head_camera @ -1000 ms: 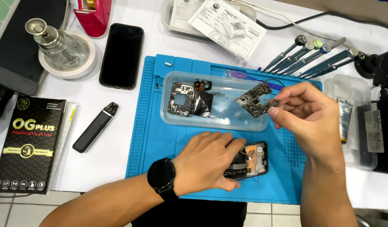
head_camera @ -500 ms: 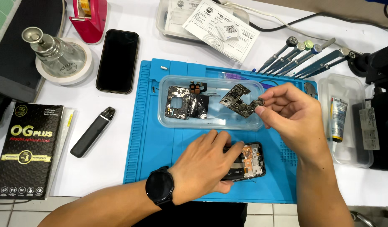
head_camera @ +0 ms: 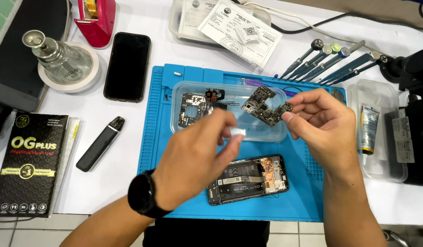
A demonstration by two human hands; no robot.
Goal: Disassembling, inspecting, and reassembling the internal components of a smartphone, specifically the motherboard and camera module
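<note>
My right hand point(head_camera: 326, 123) pinches a dark L-shaped circuit board point(head_camera: 265, 106) by its right end and holds it over a clear plastic tray point(head_camera: 266, 132). In the tray lie a metal frame part and another small board point(head_camera: 195, 110). My left hand point(head_camera: 197, 160), with a black watch on its wrist, is raised above the blue work mat point(head_camera: 161, 137). Its fingertips point toward the board and are blurred by motion, so I cannot make out anything in them. An opened phone point(head_camera: 248, 180) with its back off lies on the mat below both hands.
A black phone point(head_camera: 127, 66), a red tape dispenser point(head_camera: 94, 18), a glass bottle on a white dish point(head_camera: 60, 59), a dark pen-shaped device point(head_camera: 100, 143) and a black box point(head_camera: 26, 164) lie to the left. Several screwdrivers point(head_camera: 330, 59) and a clear box with a tube point(head_camera: 369, 128) are on the right.
My left hand has lifted off the opened phone and risen toward the circuit board. My right hand still holds the board over the tray, shifted slightly.
</note>
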